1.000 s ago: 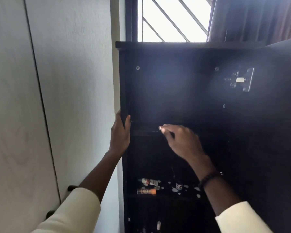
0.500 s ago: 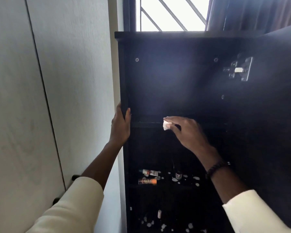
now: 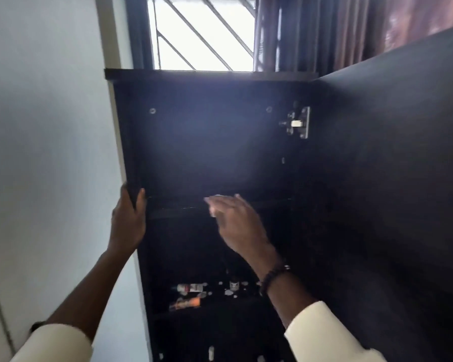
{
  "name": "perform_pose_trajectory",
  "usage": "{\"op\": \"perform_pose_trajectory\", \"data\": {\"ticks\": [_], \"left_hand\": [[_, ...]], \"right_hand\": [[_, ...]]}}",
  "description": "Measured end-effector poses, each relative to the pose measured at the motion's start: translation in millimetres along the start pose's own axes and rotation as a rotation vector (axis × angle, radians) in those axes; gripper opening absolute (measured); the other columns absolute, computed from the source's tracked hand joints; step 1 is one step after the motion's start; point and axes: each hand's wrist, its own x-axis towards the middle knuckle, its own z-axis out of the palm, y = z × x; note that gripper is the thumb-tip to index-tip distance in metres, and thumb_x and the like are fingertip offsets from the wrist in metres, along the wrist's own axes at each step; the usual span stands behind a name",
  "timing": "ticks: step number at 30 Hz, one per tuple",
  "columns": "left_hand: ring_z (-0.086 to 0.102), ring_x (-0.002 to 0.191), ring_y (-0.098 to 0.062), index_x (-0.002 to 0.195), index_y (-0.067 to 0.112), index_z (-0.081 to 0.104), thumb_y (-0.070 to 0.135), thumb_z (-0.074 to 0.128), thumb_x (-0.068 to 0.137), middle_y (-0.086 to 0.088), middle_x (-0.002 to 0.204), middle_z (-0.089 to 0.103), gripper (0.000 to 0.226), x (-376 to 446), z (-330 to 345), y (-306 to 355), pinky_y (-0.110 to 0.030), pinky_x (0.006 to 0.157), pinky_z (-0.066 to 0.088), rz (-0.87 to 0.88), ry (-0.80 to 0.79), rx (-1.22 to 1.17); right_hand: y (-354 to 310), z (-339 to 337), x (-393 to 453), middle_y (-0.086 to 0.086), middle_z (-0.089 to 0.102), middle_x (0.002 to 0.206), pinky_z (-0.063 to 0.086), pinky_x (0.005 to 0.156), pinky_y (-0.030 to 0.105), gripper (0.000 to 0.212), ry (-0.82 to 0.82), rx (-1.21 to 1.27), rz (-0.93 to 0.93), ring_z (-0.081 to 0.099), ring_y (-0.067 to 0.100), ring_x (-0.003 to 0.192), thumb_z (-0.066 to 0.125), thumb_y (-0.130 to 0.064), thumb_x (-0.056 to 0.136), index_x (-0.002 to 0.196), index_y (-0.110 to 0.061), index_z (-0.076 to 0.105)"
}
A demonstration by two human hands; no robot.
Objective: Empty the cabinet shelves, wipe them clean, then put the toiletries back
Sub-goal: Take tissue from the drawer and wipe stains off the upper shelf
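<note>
- Left hand (image 3: 128, 220) grips the front edge of the left side panel of the dark cabinet (image 3: 194, 142), thumb inside and fingers wrapped round the outside; a bracing hold, unchanged over the last second.
- Right hand (image 3: 237, 220) sits at the front lip of the upper shelf (image 3: 178, 209). Fingers lie extended and close together, motion-blurred; a small white wipe (image 3: 216, 196) shows as a pale edge above the fingertips. Half a second ago it sat pinched at the fingertips, further left; now the hand is flatter over it. Whether the fingers pinch it or press it flat, I cannot tell.
- The hand has travelled right along the shelf edge (consistent with a wiping stroke).
- Upper shelf carries no items that I can see. Judgement: it has been emptied and is now being wiped.
- Toiletries are still inside: a white tube (image 3: 190, 287), an orange tube (image 3: 185, 303) and a small dark bottle (image 3: 233, 284) lie on the lower shelf (image 3: 207, 313), with pale specks about them.
- Judgement: the task is early; lower shelves are neither emptied nor wiped.
- Cabinet door (image 3: 390, 178) stands open at right, hinge (image 3: 297, 123) exposed.
</note>
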Motion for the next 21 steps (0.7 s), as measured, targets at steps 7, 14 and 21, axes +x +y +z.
{"op": "perform_pose_trajectory", "data": {"ticks": [7,14,21], "left_hand": [[0.056,0.113,-0.045,0.139,0.009,0.038,0.030,0.037,0.105,-0.020,0.129,0.059,0.041,-5.3,0.4,11.0,-0.050,0.091,0.045,-0.051,0.014,-0.013],[0.055,0.115,-0.045,0.140,0.008,0.038,0.029,0.037,0.105,-0.019,0.130,0.058,0.041,-10.0,-6.6,20.6,-0.049,0.092,0.044,-0.050,-0.027,0.002],[0.053,0.121,-0.043,0.145,0.011,0.034,0.029,0.036,0.105,-0.016,0.138,0.054,0.044,-12.2,-11.7,27.2,-0.053,0.099,0.044,-0.061,-0.051,0.011]], "right_hand": [[44.0,-30.0,-11.8,0.007,0.070,0.087,0.046,0.093,0.039,0.033,0.203,-0.206,0.384,0.064,0.029,0.088,0.039,-0.018,0.092,0.082,-0.011,0.070],[-26.4,-5.2,-7.1,0.002,0.065,0.127,0.027,0.116,0.029,0.040,0.014,0.035,0.086,0.056,0.016,0.122,0.037,-0.013,0.095,0.125,-0.013,0.065],[39.2,-41.7,-3.9,0.007,0.073,0.093,0.046,0.094,0.037,0.027,-0.013,-0.331,0.416,0.066,0.029,0.091,0.046,-0.007,0.085,0.090,-0.013,0.072]]}}
